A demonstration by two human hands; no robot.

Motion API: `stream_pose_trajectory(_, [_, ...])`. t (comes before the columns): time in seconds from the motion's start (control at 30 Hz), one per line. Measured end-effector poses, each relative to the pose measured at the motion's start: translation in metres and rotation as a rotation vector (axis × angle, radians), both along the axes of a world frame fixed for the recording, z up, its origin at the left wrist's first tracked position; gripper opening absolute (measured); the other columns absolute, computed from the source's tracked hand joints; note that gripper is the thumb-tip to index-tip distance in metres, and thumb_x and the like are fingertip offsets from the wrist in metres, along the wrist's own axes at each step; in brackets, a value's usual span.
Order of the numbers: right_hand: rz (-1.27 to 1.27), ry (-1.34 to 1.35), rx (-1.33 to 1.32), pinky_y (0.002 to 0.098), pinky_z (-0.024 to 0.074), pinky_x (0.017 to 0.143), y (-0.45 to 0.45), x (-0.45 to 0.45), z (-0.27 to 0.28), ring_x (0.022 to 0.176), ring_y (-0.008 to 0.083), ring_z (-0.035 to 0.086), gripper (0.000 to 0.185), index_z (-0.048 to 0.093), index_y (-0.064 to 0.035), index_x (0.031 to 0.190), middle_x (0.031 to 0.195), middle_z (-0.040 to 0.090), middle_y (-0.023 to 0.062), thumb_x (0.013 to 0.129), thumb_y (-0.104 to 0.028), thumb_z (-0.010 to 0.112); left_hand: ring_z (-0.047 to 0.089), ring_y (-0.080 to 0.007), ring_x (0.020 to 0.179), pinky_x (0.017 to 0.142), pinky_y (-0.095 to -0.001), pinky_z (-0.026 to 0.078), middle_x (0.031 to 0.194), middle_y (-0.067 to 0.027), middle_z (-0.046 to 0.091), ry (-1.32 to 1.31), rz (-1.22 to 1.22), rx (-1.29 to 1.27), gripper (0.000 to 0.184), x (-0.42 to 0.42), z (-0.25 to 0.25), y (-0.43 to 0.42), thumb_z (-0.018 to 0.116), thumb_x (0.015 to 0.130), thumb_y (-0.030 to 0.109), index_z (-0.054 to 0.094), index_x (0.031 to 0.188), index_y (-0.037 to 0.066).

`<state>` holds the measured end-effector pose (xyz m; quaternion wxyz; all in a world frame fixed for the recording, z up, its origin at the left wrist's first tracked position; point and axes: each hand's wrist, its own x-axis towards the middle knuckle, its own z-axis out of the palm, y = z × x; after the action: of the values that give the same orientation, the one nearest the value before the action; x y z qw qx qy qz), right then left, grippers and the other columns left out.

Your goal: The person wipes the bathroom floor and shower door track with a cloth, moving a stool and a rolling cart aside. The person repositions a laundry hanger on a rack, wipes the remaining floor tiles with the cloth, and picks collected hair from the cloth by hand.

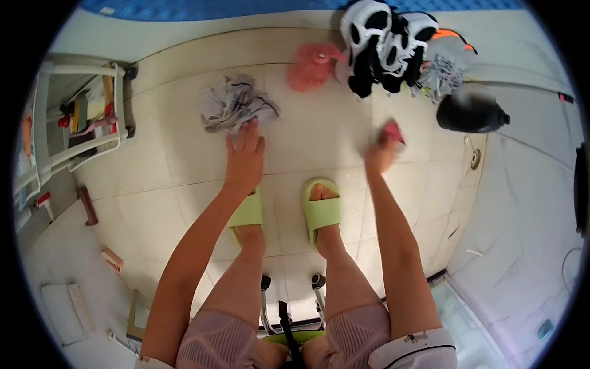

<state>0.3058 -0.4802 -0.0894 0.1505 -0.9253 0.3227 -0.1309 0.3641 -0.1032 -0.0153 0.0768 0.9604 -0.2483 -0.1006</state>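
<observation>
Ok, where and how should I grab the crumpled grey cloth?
Probably pinch the bunched middle of the grey cloth, left hand coming from above and the near side: its folds look raised there, and that hand is at its near edge.

Both feet are fitted with light green slip-on sandals (321, 212). Each is formed with a single broad, smooth strap across the instep; on the right, an open toe and a rounded sole edge are exposed. The left sandal is partly hidden. The lower legs are left uncovered. The thighs are covered by pale pink shorts (221, 337), patterned with panels of fine slanted lines. At the upper arms, short whitish sleeves are worn; the right sleeve (413, 350) is marked with a dark curved line and small brownish printed figures. The forearms, left hand (244, 158) and right hand (381, 158) are left bare.
</observation>
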Motion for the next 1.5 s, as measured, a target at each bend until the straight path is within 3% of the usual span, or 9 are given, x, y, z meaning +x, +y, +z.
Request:
stream_pose_trajectory(0.17, [0.671,0.024,0.065,0.0534,0.0299,0.118,0.129,0.05,0.037,0.139,0.0324,0.045,0.047,0.06,-0.0111,0.133,0.147,0.053,0.0097,0.087,-0.006,0.057,0.031,-0.0368,0.147,0.116,-0.0671,0.024,0.158,-0.0184,0.033,-0.009,-0.029,-0.071,0.045,-0.012,-0.005,-0.038,0.064,0.087,0.018,0.061,0.129,0.003])
stream_pose_trajectory(0.3, [0.966,-0.035,0.045,0.0486,0.0373,0.114,0.094,0.075,0.039,0.137,0.0311,0.048,0.044,0.064,-0.0166,0.13,0.149,0.052,0.005,0.087,-0.009,0.061,0.031,-0.038,0.147,0.117,-0.0628,0.026,0.157,-0.0196,0.035,0.051,-0.164,-0.027,0.051,-0.016,-0.004,-0.055,0.064,0.086,0.019,0.058,0.134,0.002])
stream_pose_trajectory(0.53, [0.016,-0.01,0.076,0.0439,0.0388,0.114,-0.062,0.016,0.026,0.139,0.0332,0.046,0.04,0.061,-0.0178,0.135,0.15,0.05,0.0123,0.095,-0.016,0.057,0.028,-0.0432,0.147,0.118,-0.0613,0.026,0.162,-0.0212,0.025,0.11,-0.262,0.029,0.081,-0.004,0.005,-0.07,0.077,0.08,0.023,0.042,0.15,0.006])
stream_pose_trajectory(0.77, [-0.498,0.023,-0.052,0.0484,0.0351,0.115,-0.097,-0.131,-0.007,0.139,0.036,0.045,0.05,0.057,-0.0073,0.138,0.15,0.049,0.0193,0.089,-0.01,0.056,0.025,-0.0537,0.145,0.117,-0.0625,0.027,0.162,-0.0277,0.021,0.166,-0.279,0.056,0.095,-0.004,-0.004,-0.084,0.084,0.074,0.03,0.038,0.153,0.006])
stream_pose_trajectory(0.93, [-0.035,-0.142,0.021,0.0562,0.0238,0.119,0.005,-0.094,-0.013,0.139,0.0427,0.042,0.059,0.056,-0.0012,0.137,0.146,0.051,0.0221,0.079,-0.001,0.056,0.027,-0.0551,0.144,0.117,-0.0613,0.029,0.16,-0.0309,0.022,0.186,-0.287,0.154,0.097,-0.003,-0.001,-0.095,0.086,0.072,0.029,0.038,0.152,0.002])
stream_pose_trajectory(1.0, [0.177,-0.073,0.222,0.0575,0.0262,0.119,0.052,-0.053,0.049,0.137,0.0432,0.044,0.052,0.061,-0.0048,0.132,0.144,0.052,0.0229,0.081,-0.001,0.055,0.029,-0.0553,0.143,0.117,-0.0605,0.029,0.159,-0.0314,0.023,0.182,-0.28,0.192,0.096,-0.003,-0.004,-0.099,0.086,0.072,0.028,0.04,0.151,0.001])
stream_pose_trajectory(1.23, [0.931,0.011,0.159,0.0453,0.0347,0.118,0.026,0.006,0.04,0.141,0.0278,0.045,0.044,0.065,-0.0141,0.131,0.15,0.052,0.0074,0.087,-0.009,0.061,0.032,-0.0475,0.145,0.117,-0.0575,0.031,0.159,-0.0266,0.031,0.175,-0.274,0.219,0.095,0.002,0.011,-0.101,0.087,0.069,0.03,0.045,0.15,0.006])
stream_pose_trajectory(1.33, [0.514,0.009,0.205,0.0407,0.0364,0.117,-0.059,0.011,0.026,0.136,0.0275,0.05,0.032,0.068,-0.0241,0.127,0.149,0.053,0.0017,0.099,-0.019,0.053,0.034,-0.042,0.145,0.117,-0.0572,0.031,0.16,-0.0247,0.03,0.199,-0.293,0.167,0.095,0.015,0.006,-0.102,0.087,0.068,0.03,0.044,0.151,0.008])
stream_pose_trajectory(1.5, [-0.148,0.122,0.081,0.0436,0.0468,0.106,-0.193,-0.058,0.024,0.135,0.0316,0.051,0.047,0.058,-0.025,0.139,0.154,0.047,0.005,0.095,-0.011,0.053,0.031,-0.0423,0.145,0.118,-0.0599,0.028,0.162,-0.0211,0.026,0.13,-0.241,-0.023,0.097,0.032,0.007,-0.13,0.088,0.068,0.025,0.041,0.152,0.013])
